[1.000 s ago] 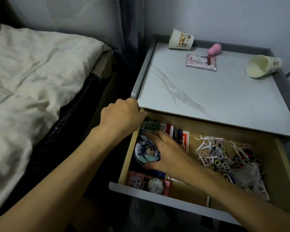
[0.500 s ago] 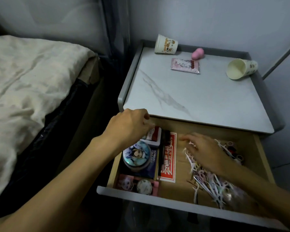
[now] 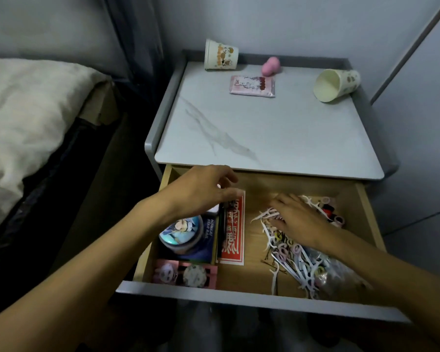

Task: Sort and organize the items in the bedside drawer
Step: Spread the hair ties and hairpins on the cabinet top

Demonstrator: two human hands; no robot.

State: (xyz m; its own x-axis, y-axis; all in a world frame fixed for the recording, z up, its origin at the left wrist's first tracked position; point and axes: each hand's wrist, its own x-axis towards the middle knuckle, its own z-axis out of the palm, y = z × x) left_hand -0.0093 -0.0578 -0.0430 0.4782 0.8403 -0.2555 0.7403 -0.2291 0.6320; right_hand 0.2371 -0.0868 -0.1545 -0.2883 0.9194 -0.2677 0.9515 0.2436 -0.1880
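Progress looks partial, my read. The drawer (image 3: 241, 299) is pulled open, and a red card (image 3: 233, 232) lies flat in it and roughly splits the contents.

Left of the red card, things look grouped:
- round anime tin (image 3: 181, 233) sits on a blue box (image 3: 210, 241)
- small white box (image 3: 214, 209) is just behind them
- pink case (image 3: 184, 274) is nearer the viewer than the card's near left corner
- dark slim item (image 3: 222, 229) touches the card's left edge

Right of the red card it is unsorted. Floss picks (image 3: 294, 269), hair ties (image 3: 287, 250), bobby pins (image 3: 271, 257) and a clear plastic bag (image 3: 338, 275) are mixed in one heap. I judge that splitting this heap by kind is what is left.

Right hand (image 3: 299, 219) lies palm down on the heap, right of the red card. Its fingers are straight and close together, resting flat on the heap with nothing pinched. Left hand (image 3: 201, 191) hovers over the card's far left corner, fingers loosely curled, thumb out along the card's far edge. Cannot tell if it pinches anything; a pale glint shows between the fingers, too small to name.

Hidden or unclear:
- whatever lies under the left hand
- heap items under the right palm
- bag contents, blurred
- card print, unreadable

Beyond the red card, on the nightstand top (image 3: 264, 138), are a printed paper cup (image 3: 221, 58), a tipped paper cup (image 3: 337, 85), a pink sponge (image 3: 271, 65) and a pink packet (image 3: 252, 86). Cannot tell whether they belong to the task.
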